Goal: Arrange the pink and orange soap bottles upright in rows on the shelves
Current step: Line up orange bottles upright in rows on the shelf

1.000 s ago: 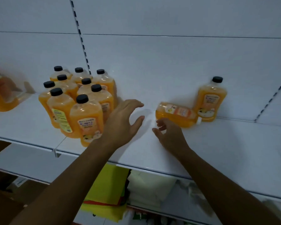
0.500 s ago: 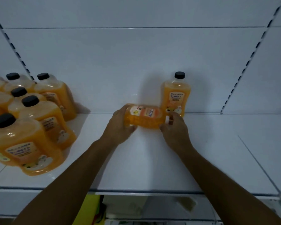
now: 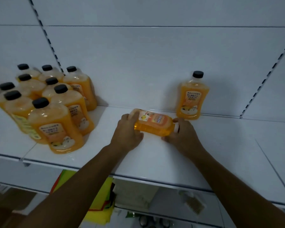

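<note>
a clear plastic bottle of orange soap (image 3: 153, 125) lies on its side on the white metal shelf (image 3: 220, 145), gripped at its base by the left hand (image 3: 127, 130) and at its cap end by the right hand (image 3: 183, 131). tipping it upright carelessly could knock over the upright orange bottle (image 3: 192, 99) just behind, or let it slip.

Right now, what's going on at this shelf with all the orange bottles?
A person is stocking a white metal shelf with soap. Both hands hold one clear orange soap bottle lying on its side: the left hand grips its base end, the right hand its cap end. It is not yet upright. To the right, a single orange bottle with a black cap stands against the back panel. On the left, a cluster of upright black-capped orange bottles is already in rows.
</note>
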